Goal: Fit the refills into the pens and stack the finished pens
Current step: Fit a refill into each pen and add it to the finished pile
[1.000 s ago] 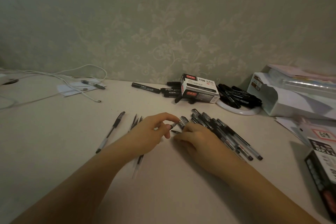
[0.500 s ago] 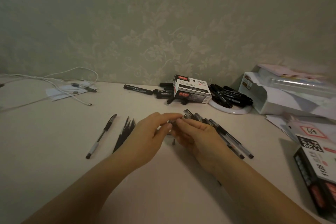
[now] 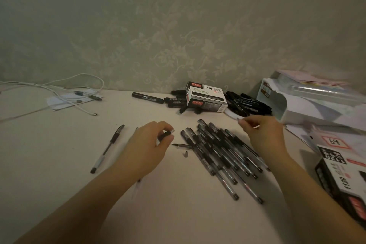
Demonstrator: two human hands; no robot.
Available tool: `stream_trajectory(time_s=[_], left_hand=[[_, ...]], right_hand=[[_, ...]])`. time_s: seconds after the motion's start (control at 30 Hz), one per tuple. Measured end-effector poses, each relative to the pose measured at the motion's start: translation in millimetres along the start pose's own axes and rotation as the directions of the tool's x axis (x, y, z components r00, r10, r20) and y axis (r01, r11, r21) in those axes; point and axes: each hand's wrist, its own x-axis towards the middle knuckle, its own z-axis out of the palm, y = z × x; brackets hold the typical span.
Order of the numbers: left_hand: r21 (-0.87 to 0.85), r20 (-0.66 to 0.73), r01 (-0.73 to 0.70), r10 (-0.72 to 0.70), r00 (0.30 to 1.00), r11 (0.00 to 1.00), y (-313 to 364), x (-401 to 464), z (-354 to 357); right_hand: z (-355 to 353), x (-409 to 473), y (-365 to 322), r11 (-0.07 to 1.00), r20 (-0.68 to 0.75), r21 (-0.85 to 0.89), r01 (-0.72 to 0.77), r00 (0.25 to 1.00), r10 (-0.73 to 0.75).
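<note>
Cluttering the far edge of the table [image 3: 59, 164] are a white-and-black pen box [image 3: 206, 97] with loose black markers [image 3: 148, 97] beside it, a white plate [image 3: 231, 114] heaped with more markers, a white tray [image 3: 297, 109] at right and a white cable [image 3: 59, 89] at left. Pile of clear-barrelled pens [image 3: 221, 154] lies fanned at centre, between the two hands; nothing lies across it. Left hand [image 3: 150, 144] hovers just left of the pile, thumb and fingertips curled, pinching a small black pen piece [image 3: 165, 135]. Right hand [image 3: 263, 134] is raised over the pile's far right side, fingers curled, pinching something thin and pale; cannot tell what. One loose refill tip [image 3: 182, 145] and a tiny cap [image 3: 185, 153] lie on the table between left hand and pile. Single pen [image 3: 108, 148] lies apart at left. Half a second earlier both hands met at one pen; now they are well apart.
</note>
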Motion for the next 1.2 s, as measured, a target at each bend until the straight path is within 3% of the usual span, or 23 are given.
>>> stream_trajectory(time_s=[0.1, 0.37, 0.5, 0.63, 0.77, 0.97, 1.2], left_hand=[[0.016, -0.009, 0.042, -0.042, 0.999, 0.999, 0, 0, -2], [0.214, -0.072, 0.216, -0.205, 0.976, 0.953, -14, 4, -15], [0.302, -0.051, 0.255, -0.252, 0.966, 0.918, -16, 3, -25], [0.336, 0.063, 0.246, -0.283, 0.957, 0.909, -12, 1, -25], [0.4, 0.124, 0.227, -0.298, 0.947, 0.888, -11, -2, -20], [0.438, 0.096, 0.244, -0.315, 0.944, 0.865, -9, -2, -19], [0.557, 0.017, 0.217, -0.272, 0.962, 0.802, -3, -1, -12]], right_hand=[[8, 0, 15, 0.982, 0.053, -0.187, 0.041, 0.998, -0.032], [16, 2, 17, 0.95, 0.125, -0.31, 0.032, 0.992, 0.007], [16, -2, 6, 0.923, 0.09, -0.363, 0.126, 0.991, -0.1], [22, -20, -22, 0.912, 0.072, -0.276, 0.303, 0.953, -0.294], [32, -41, -42, 0.882, 0.172, -0.22, 0.416, 0.907, -0.385], [40, -53, -49, 0.856, 0.252, -0.173, 0.487, 0.862, -0.439], [44, -56, -50, 0.851, 0.249, -0.121, 0.511, 0.846, -0.472]])
